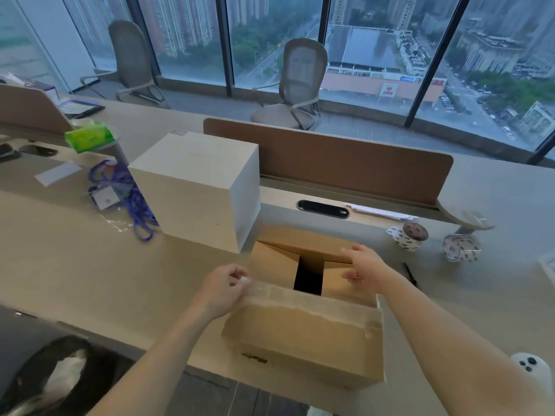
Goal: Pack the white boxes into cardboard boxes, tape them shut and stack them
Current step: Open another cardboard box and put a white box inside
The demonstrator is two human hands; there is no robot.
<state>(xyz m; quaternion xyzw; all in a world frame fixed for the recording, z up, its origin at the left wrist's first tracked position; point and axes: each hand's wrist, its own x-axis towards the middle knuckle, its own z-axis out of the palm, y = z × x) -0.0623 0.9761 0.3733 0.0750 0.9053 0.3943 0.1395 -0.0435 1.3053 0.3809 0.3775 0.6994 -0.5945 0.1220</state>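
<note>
The desk (pixel 75 265) carries all items. The cardboard box (pixel 303 334) sits at the desk's near edge, directly in front of the person. Its long axis runs left to right and its opening faces up. The far flap and both end flaps are folded inward, with a dark gap between the end flaps. The near long flap stands raised, with clear tape along its top edge.

The white box (pixel 198 187) stands upright just beside the far left corner of the cardboard box.

The left hand (pixel 223 291) pinches the left end of the near flap's taped edge between thumb and fingers. The right hand (pixel 365 267) lies flat, fingers extended, on the right end flap and reaching the far flap's edge.

Two tape rolls (pixel 411 235) stand to the right, well apart from the box.
</note>
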